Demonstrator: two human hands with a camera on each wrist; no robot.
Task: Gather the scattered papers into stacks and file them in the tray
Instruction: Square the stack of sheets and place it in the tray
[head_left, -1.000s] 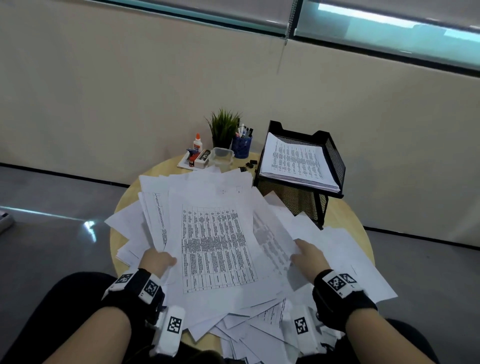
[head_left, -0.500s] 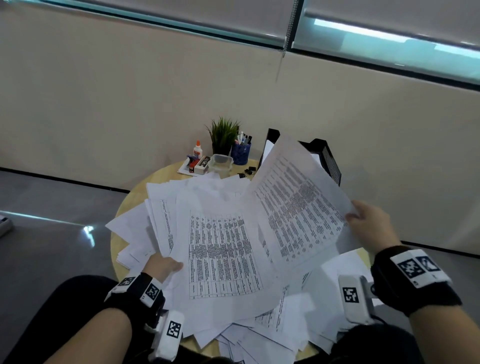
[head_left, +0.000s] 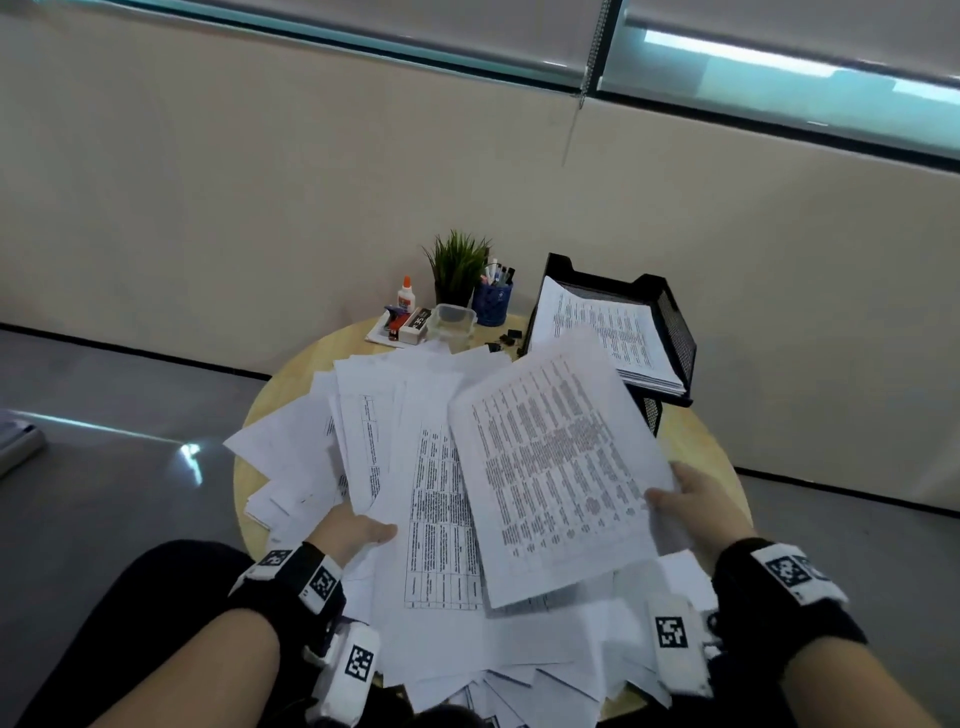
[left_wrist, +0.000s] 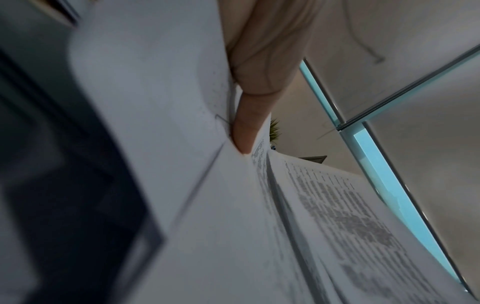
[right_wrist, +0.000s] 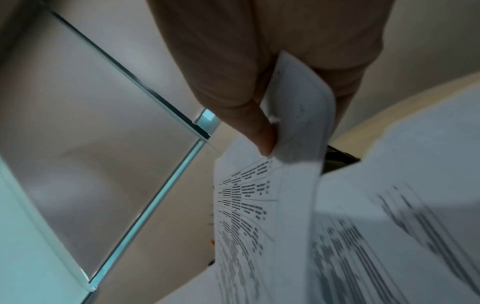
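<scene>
Scattered printed papers cover a round wooden table. My right hand pinches the right edge of a printed sheet, held lifted and tilted above the pile; the right wrist view shows thumb and fingers pinching that sheet. My left hand grips the left edge of another printed sheet in the pile, thumb on top; the left wrist view shows the thumb pressed on paper. A black mesh tray at the back right holds a stack of papers.
At the table's back stand a glue bottle, a small potted plant, a blue pen cup, a clear plastic box and black binder clips. A wall rises behind; grey floor lies around the table.
My right hand took a printed sheet from the pile, lifted it toward the tray, then brought it back left and lower over the pile. My left hand now grips a sheet's edge.
</scene>
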